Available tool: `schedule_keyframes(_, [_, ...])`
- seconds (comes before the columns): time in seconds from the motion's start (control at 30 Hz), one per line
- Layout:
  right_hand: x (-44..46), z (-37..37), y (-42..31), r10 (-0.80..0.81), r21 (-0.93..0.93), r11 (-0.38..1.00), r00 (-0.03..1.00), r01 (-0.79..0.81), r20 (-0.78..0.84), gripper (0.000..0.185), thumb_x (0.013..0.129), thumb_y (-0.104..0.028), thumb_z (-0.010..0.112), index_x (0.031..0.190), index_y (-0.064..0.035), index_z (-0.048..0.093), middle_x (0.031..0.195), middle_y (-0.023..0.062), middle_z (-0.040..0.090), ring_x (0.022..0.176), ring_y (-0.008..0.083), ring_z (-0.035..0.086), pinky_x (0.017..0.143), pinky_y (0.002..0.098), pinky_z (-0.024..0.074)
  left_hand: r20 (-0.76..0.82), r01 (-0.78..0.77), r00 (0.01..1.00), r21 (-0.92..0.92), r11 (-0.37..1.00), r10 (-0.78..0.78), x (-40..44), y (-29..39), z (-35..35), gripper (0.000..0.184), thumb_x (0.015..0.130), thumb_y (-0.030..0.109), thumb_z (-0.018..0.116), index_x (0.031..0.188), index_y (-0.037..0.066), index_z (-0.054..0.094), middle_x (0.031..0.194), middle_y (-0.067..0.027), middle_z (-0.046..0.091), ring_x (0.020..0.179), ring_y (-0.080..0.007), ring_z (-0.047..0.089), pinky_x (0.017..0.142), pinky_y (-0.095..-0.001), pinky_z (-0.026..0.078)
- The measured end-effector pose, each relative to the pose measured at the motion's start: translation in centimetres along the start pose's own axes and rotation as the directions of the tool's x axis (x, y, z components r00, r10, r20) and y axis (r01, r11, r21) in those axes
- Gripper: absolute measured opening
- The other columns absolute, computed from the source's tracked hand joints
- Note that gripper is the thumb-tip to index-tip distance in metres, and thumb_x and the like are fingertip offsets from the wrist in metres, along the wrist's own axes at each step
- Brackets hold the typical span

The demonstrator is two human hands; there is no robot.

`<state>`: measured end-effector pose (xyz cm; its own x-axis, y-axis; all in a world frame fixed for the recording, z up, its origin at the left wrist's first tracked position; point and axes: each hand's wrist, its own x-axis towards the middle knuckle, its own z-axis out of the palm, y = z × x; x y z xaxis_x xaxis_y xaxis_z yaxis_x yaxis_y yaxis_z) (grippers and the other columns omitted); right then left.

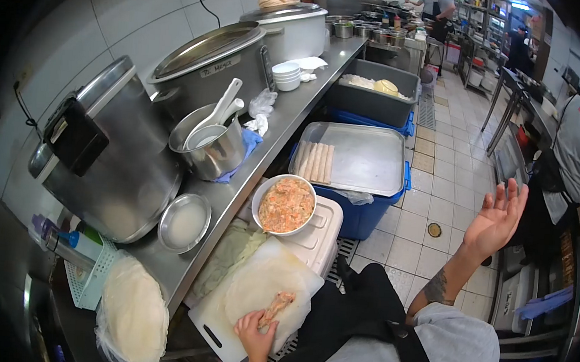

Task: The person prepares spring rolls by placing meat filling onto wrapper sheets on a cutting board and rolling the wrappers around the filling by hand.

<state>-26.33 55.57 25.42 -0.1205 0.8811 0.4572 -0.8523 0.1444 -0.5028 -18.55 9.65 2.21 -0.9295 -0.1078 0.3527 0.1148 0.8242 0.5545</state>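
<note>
Strip of filling (pixel 280 304), lying on pale round wrapper (pixel 240 290) on white board (pixel 229 353). Left hand (pixel 256 333): fingers bent at strip's near end, touching; whether gripping, cannot tell. Right hand (pixel 495 225): raised well apart at right, palm bare, fingers spread. Beyond board: bowl (pixel 255 204) of orange-flecked mix, on white box (pixel 327 232). Farther: tray (pixel 372 161) with row of rolls (pixel 315 162) at its left, atop blue tub (pixel 376 214). Left: steel worktop (pixel 284 115), bearing pot (pixel 223 155) with utensils.
</note>
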Motion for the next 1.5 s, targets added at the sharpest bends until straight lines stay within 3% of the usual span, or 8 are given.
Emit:
schedule_keyframes(0.13, [0.1, 0.9, -0.5, -0.103, -0.014, 0.995, 0.994, 0.102, -0.025, 0.058, 0.098, -0.017, 0.051, 0.149, 0.0025, 0.033, 0.13, 0.0128, 0.054, 0.104, 0.0179, 0.053, 0.08, 0.0302, 0.0429, 0.004, 0.005, 1.0, 0.008, 1.0, -0.005, -0.1, 0.2, -0.4, 0.046, 0.063, 0.025, 0.087, 0.104, 0.012, 0.072, 0.105, -0.005, 0.067, 0.103, -0.0264, 0.058, 0.098, -0.0414, 0.036])
schedule_keyframes(0.23, [0.3, 0.9, -0.5, 0.001, 0.09, 0.996, 1.0, -0.003, 0.025, 0.059, 0.098, -0.017, 0.052, 0.149, 0.0037, 0.032, 0.13, 0.0136, 0.054, 0.104, 0.0187, 0.054, 0.079, 0.0309, 0.0431, 0.002, -0.005, 1.0, 0.011, 1.0, 0.005, -0.1, 0.2, -0.3, 0.045, 0.063, 0.025, 0.087, 0.104, 0.012, 0.072, 0.105, -0.0051, 0.067, 0.103, -0.0265, 0.058, 0.098, -0.0419, 0.036])
schedule_keyframes(0.47, [-0.9, 3.2, -0.3, -0.175, 0.001, 0.985, 0.982, 0.175, -0.076, 0.059, 0.098, -0.016, 0.05, 0.149, 0.0054, 0.029, 0.128, 0.0153, 0.052, 0.104, 0.0206, 0.054, 0.077, 0.0321, 0.0429, -0.011, -0.012, 1.0, 0.008, 1.0, 0.012, -0.1, 0.1, -0.2, 0.046, 0.064, 0.026, 0.087, 0.105, 0.012, 0.071, 0.106, -0.0052, 0.067, 0.104, -0.0268, 0.058, 0.099, -0.0424, 0.036])
schedule_keyframes(0.67, [-1.1, 3.5, 0.1, -0.241, -0.033, 0.97, 0.966, 0.239, -0.096, 0.059, 0.099, -0.016, 0.049, 0.15, 0.0053, 0.028, 0.127, 0.0154, 0.051, 0.103, 0.0206, 0.054, 0.075, 0.0324, 0.0419, -0.018, -0.011, 1.0, 0.007, 1.0, 0.011, -0.1, 0.7, -0.5, 0.061, 0.066, 0.025, 0.085, 0.12, 0.007, 0.062, 0.11, -0.0092, 0.065, 0.105, -0.0286, 0.059, 0.099, -0.0425, 0.037])
schedule_keyframes(0.77, [-0.9, 2.9, 0.2, -0.228, -0.041, 0.974, 0.967, 0.225, -0.11, 0.058, 0.1, -0.016, 0.049, 0.15, 0.005, 0.029, 0.127, 0.0148, 0.051, 0.103, 0.0199, 0.054, 0.075, 0.0322, 0.0414, -0.027, 0.089, 0.995, -0.123, 0.988, -0.093, -0.4, 0.4, -0.4, 0.065, 0.067, 0.021, 0.081, 0.126, 0.003, 0.057, 0.114, -0.0139, 0.063, 0.108, -0.0325, 0.057, 0.099, -0.0445, 0.038])
schedule_keyframes(0.97, [-0.8, 2.3, 0.2, -0.203, -0.045, 0.979, 0.972, 0.199, -0.114, 0.057, 0.1, -0.016, 0.049, 0.15, 0.0043, 0.03, 0.128, 0.0131, 0.051, 0.104, 0.0189, 0.053, 0.075, 0.0315, 0.0412, -0.213, 0.08, 0.97, -0.173, 0.982, -0.117, -0.9, 0.4, -0.4, 0.063, 0.071, 0.017, 0.072, 0.127, -0.002, 0.051, 0.12, -0.0221, 0.055, 0.115, -0.0419, 0.051, 0.104, -0.0499, 0.037])
schedule_keyframes(1.27, [-0.8, 1.8, 0.2, -0.199, -0.066, 0.979, 0.974, 0.193, -0.107, 0.058, 0.099, -0.015, 0.049, 0.15, 0.0035, 0.029, 0.126, 0.012, 0.051, 0.105, 0.0184, 0.053, 0.077, 0.0316, 0.0423, -0.276, 0.086, 0.95, -0.212, 0.974, -0.144, -1.0, 0.8, -0.8, 0.062, 0.082, 0.025, 0.064, 0.133, -0.006, 0.045, 0.131, -0.0214, 0.049, 0.125, -0.0379, 0.044, 0.111, -0.0465, 0.029])
schedule_keyframes(1.5, [-1.1, 1.6, 0.9, -0.219, -0.079, 0.974, 0.97, 0.211, -0.11, 0.062, 0.098, -0.014, 0.052, 0.153, -0.0031, 0.026, 0.124, 0.0123, 0.053, 0.103, 0.0193, 0.055, 0.077, 0.0317, 0.0429, -0.35, 0.061, 0.93, -0.157, 0.986, -0.113, -1.6, 0.4, -0.4, 0.063, 0.078, 0.016, 0.066, 0.133, -0.007, 0.045, 0.129, -0.0259, 0.048, 0.122, -0.0423, 0.045, 0.108, -0.0501, 0.034])
